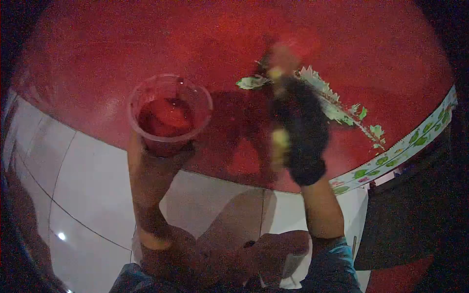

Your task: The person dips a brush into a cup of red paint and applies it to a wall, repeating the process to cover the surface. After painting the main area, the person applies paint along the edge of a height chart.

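Observation:
My left hand (pixel 166 163) is wrapped round the lower part of a clear plastic cup (pixel 207 117), held tilted so that its round mouth faces me. Red shows inside the cup; whether it is liquid or the red surface seen through it, I cannot tell. Over the red surface, my right hand (pixel 304 129) wears a dark glove and is smeared by motion. Blurred yellow patches (pixel 280 144) show along its left side. Its fingers and anything in them cannot be made out. A sprig with jagged pale green leaves (pixel 337 108) extends from behind this hand towards the lower right.
The broad red surface (pixel 97 68) has a curved near edge. A white band with green leaf patterns (pixel 386 163) runs along its right side. Pale floor tiles (pixel 88 171) lie below, with my legs (pixel 215 249) over them. A dark flat object (pixel 400 215) stands at the right.

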Demonstrator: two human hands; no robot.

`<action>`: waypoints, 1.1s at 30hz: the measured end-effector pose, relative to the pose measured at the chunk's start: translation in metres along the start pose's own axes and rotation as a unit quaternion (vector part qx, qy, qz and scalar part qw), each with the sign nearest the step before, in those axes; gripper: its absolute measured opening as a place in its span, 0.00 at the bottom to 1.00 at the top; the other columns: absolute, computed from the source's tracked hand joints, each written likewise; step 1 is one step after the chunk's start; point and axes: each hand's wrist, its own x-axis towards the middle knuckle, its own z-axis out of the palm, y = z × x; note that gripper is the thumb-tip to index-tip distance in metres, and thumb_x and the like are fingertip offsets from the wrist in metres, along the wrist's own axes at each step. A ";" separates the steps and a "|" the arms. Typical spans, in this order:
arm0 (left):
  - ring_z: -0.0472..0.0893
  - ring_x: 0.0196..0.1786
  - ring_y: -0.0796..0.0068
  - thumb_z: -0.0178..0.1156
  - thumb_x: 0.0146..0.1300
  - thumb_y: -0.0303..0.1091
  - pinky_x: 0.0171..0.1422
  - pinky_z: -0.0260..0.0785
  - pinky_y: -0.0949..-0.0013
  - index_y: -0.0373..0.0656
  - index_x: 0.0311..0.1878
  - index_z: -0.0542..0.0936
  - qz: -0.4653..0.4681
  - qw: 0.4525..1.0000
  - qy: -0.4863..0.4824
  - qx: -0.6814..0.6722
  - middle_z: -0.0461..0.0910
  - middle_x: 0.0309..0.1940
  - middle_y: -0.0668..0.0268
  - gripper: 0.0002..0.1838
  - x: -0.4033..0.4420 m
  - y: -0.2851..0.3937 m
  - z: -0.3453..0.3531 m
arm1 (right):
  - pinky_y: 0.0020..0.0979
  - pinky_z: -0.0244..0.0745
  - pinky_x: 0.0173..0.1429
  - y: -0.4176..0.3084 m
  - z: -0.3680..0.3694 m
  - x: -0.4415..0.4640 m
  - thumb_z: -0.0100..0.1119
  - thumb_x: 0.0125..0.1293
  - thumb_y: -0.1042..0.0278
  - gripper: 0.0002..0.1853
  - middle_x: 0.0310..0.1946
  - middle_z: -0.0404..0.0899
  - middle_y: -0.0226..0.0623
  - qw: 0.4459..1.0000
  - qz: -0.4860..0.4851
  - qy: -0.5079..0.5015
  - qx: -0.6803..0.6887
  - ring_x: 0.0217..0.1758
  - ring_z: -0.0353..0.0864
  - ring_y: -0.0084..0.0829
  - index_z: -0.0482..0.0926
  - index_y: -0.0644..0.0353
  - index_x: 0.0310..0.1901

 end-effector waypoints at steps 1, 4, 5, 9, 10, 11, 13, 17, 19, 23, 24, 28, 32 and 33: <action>0.76 0.40 0.69 0.73 0.33 0.28 0.48 0.69 0.72 0.35 0.46 0.72 0.001 1.000 0.001 -0.001 0.77 0.36 0.63 0.32 0.001 -0.001 -0.003 | 0.36 0.65 0.51 -0.016 0.006 -0.001 0.47 0.61 0.66 0.13 0.40 0.74 0.41 0.995 0.049 -0.049 0.071 0.44 0.73 0.39 0.73 0.59 0.46; 0.74 0.46 0.68 0.71 0.29 0.22 0.47 0.70 0.71 0.36 0.50 0.67 -0.131 0.988 -0.078 -0.032 0.73 0.45 0.58 0.37 0.004 -0.010 -0.017 | 0.39 0.67 0.46 -0.036 0.000 0.007 0.44 0.60 0.67 0.13 0.36 0.76 0.44 0.983 0.078 -0.117 0.116 0.41 0.74 0.44 0.75 0.59 0.42; 0.75 0.45 0.68 0.71 0.29 0.22 0.47 0.70 0.71 0.36 0.50 0.67 -0.113 0.991 -0.071 0.003 0.73 0.44 0.58 0.38 0.003 -0.013 -0.020 | 0.38 0.67 0.47 -0.037 -0.003 0.008 0.43 0.61 0.66 0.14 0.38 0.76 0.43 0.985 0.063 -0.135 0.090 0.42 0.74 0.44 0.75 0.59 0.44; 0.75 0.45 0.67 0.71 0.30 0.22 0.47 0.70 0.69 0.36 0.50 0.66 -0.120 0.990 -0.068 0.007 0.73 0.44 0.58 0.38 0.004 -0.006 -0.022 | 0.37 0.67 0.47 -0.023 -0.010 0.002 0.45 0.61 0.64 0.14 0.39 0.76 0.42 0.995 0.091 -0.035 0.032 0.43 0.74 0.42 0.74 0.60 0.45; 0.75 0.45 0.67 0.71 0.30 0.22 0.47 0.70 0.69 0.36 0.50 0.66 -0.121 0.990 -0.067 0.006 0.73 0.44 0.58 0.38 0.004 -0.009 -0.022 | 0.37 0.67 0.48 -0.018 -0.012 0.001 0.46 0.61 0.64 0.14 0.40 0.75 0.42 0.995 0.099 0.000 0.011 0.43 0.74 0.42 0.73 0.60 0.45; 0.75 0.45 0.66 0.72 0.30 0.22 0.47 0.70 0.69 0.36 0.50 0.66 -0.087 0.993 -0.067 0.032 0.73 0.44 0.58 0.38 0.003 -0.014 -0.022 | 0.36 0.66 0.48 -0.014 -0.012 0.000 0.46 0.61 0.63 0.15 0.40 0.75 0.42 0.994 0.107 0.036 -0.011 0.44 0.74 0.42 0.73 0.60 0.46; 0.75 0.45 0.66 0.72 0.30 0.23 0.48 0.70 0.68 0.36 0.50 0.66 -0.053 0.995 -0.068 0.057 0.73 0.44 0.58 0.38 0.002 -0.016 -0.021 | 0.37 0.67 0.47 -0.011 0.005 -0.011 0.49 0.59 0.62 0.15 0.39 0.75 0.42 0.996 0.072 0.047 0.000 0.42 0.73 0.42 0.73 0.60 0.44; 0.74 0.46 0.66 0.72 0.29 0.23 0.48 0.69 0.68 0.36 0.50 0.66 -0.091 0.994 -0.066 0.010 0.73 0.44 0.58 0.38 0.002 -0.006 -0.021 | 0.38 0.67 0.45 -0.022 0.040 -0.032 0.53 0.57 0.61 0.14 0.37 0.75 0.44 0.970 0.049 -0.107 0.212 0.41 0.72 0.46 0.73 0.61 0.41; 0.74 0.46 0.66 0.72 0.29 0.23 0.48 0.69 0.68 0.36 0.50 0.66 -0.071 0.995 -0.070 0.011 0.73 0.44 0.58 0.38 0.001 -0.006 -0.023 | 0.39 0.67 0.46 -0.020 0.021 -0.024 0.54 0.57 0.63 0.13 0.37 0.74 0.44 0.975 0.082 -0.094 0.186 0.42 0.72 0.46 0.74 0.61 0.41; 0.74 0.45 0.67 0.72 0.30 0.23 0.47 0.69 0.69 0.36 0.51 0.66 -0.110 0.989 -0.094 -0.007 0.73 0.44 0.57 0.38 0.003 -0.005 -0.025 | 0.30 0.66 0.48 0.051 0.012 -0.048 0.49 0.62 0.68 0.11 0.38 0.76 0.37 0.978 0.153 0.100 -0.100 0.42 0.73 0.32 0.74 0.62 0.43; 0.74 0.45 0.67 0.72 0.30 0.23 0.48 0.69 0.69 0.36 0.51 0.66 -0.133 0.986 -0.098 -0.023 0.73 0.44 0.57 0.39 0.005 -0.003 -0.024 | 0.30 0.67 0.48 0.042 0.000 -0.039 0.50 0.61 0.68 0.11 0.39 0.76 0.37 0.982 0.095 0.127 -0.100 0.42 0.73 0.31 0.74 0.62 0.43; 0.74 0.46 0.67 0.71 0.30 0.22 0.48 0.69 0.68 0.36 0.51 0.66 -0.122 0.989 -0.081 -0.002 0.73 0.45 0.57 0.38 0.000 -0.016 -0.022 | 0.33 0.68 0.46 -0.002 0.032 -0.040 0.52 0.59 0.69 0.10 0.42 0.76 0.38 0.938 0.289 0.064 0.183 0.43 0.74 0.33 0.74 0.60 0.42; 0.76 0.43 0.69 0.71 0.33 0.22 0.46 0.71 0.70 0.36 0.49 0.69 -0.080 0.993 -0.084 0.016 0.75 0.41 0.59 0.34 -0.001 -0.016 -0.020 | 0.30 0.67 0.49 -0.019 0.008 -0.034 0.52 0.58 0.72 0.11 0.43 0.75 0.36 0.999 0.050 -0.002 -0.006 0.45 0.74 0.29 0.75 0.61 0.43; 0.78 0.40 0.72 0.70 0.36 0.23 0.44 0.71 0.72 0.36 0.46 0.72 -0.025 0.996 -0.070 0.058 0.78 0.37 0.61 0.29 -0.002 -0.015 -0.018 | 0.30 0.67 0.49 -0.004 0.002 -0.034 0.52 0.58 0.72 0.11 0.43 0.75 0.36 0.999 0.052 -0.003 -0.005 0.45 0.74 0.29 0.75 0.61 0.43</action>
